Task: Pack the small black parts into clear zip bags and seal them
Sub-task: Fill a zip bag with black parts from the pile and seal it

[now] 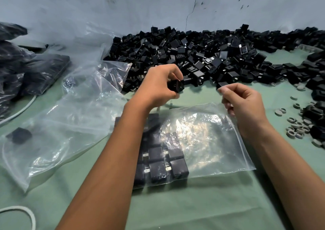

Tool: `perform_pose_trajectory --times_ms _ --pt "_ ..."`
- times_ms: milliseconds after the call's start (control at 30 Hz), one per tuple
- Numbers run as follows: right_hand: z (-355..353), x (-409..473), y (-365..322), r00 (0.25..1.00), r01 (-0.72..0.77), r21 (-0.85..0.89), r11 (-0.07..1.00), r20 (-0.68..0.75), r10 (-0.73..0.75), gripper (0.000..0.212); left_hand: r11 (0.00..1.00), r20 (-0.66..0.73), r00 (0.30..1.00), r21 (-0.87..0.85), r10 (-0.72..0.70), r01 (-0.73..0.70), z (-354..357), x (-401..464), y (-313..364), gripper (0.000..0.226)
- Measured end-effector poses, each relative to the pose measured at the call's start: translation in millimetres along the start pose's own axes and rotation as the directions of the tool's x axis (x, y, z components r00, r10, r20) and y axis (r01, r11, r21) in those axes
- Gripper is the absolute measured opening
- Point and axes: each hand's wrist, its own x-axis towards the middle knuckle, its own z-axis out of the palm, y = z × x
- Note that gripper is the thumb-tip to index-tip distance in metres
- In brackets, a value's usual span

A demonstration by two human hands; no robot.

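A left hand holds a small black cube-shaped part in a curled grip above a green worktop. The right hand pinches the far edge of a clear zip bag partly filled with parts. A large heap of black parts lies beyond.

The scene is evenly and fairly brightly lit by soft light from above, with no hard shadows; only faint, diffuse shade lies under the forearms on the green counter. Strong white glare breaks across the crinkled film of the clear zip bag, washing out part of what lies under it, and weaker sheen runs over the loose bags to the left. The wide-angle lens bends the edges, so the wall curves and the corners stretch. The centre is sharp; the far left bags and the right edge look soft and smeared.
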Motion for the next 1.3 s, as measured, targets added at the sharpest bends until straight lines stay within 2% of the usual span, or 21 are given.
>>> perform_pose_trajectory --times_ms 100,233,367,467,533,633,767,867,967,1033,1133,1200,1300 --pt "5 -5 -4 0.981 0.171 -0.218 0.961 0.128 -0.145 0.011 0.997 0.061 0.995 -0.006 0.077 -0.077 13 0 15 0.053" --pt "9 -9 -7 0.961 0.158 -0.162 0.974 0.251 -0.114 0.025 0.973 0.079 0.971 0.038 0.224 -0.227 35 -4 38 0.059" --pt "4 -6 -7 0.970 0.093 0.052 0.994 0.222 -0.102 0.028 0.950 0.036 0.955 0.097 0.295 -0.297 46 -5 49 0.063" --pt "1 -3 -6 0.978 0.083 0.066 0.994 0.184 -0.094 0.030 0.964 0.009 0.965 0.011 0.264 -0.264 46 -3 46 0.063" --pt "0 -1 -6 0.987 0.052 0.075 0.996 0.147 -0.063 0.030 0.977 0.011 0.979 0.061 0.203 -0.204 48 -1 41 0.058" --pt "-3 2 -8 0.998 -0.051 0.217 0.975 0.047 0.042 0.029 0.952 0.125 0.985 0.267 0.118 -0.148 53 -1 30 0.041" --pt "-13 8 -12 0.985 -0.157 0.396 0.905 -0.009 0.175 0.020 0.976 0.329 0.930 0.086 0.163 -0.202 57 -3 34 0.052" --pt "-19 10 -9 0.981 -0.175 0.355 0.918 -0.016 0.194 0.013 0.959 0.395 0.893 0.088 0.214 -0.269 59 -3 36 0.044" --pt "-22 11 -7 0.979 -0.205 0.222 0.953 0.030 0.203 0.013 0.951 0.389 0.899 0.140 0.201 -0.274 59 -1 28 0.031" --pt "-21 11 -5 0.975 -0.220 0.207 0.953 0.059 0.212 0.018 0.961 0.397 0.898 0.114 0.189 -0.252 59 -1 27 0.039" --pt "-20 13 -5 0.974 -0.224 0.279 0.934 0.024 0.226 0.024 0.957 0.449 0.874 0.116 0.188 -0.266 64 -1 34 0.058" --pt "-21 14 -6 0.968 -0.235 0.358 0.904 0.001 0.251 0.022 0.952 0.479 0.861 0.145 0.172 -0.270 68 -3 36 0.072" --pt "-20 13 -4 0.965 -0.255 0.427 0.868 0.050 0.259 0.018 0.923 0.468 0.872 0.255 0.142 -0.287 74 -7 38 0.089"
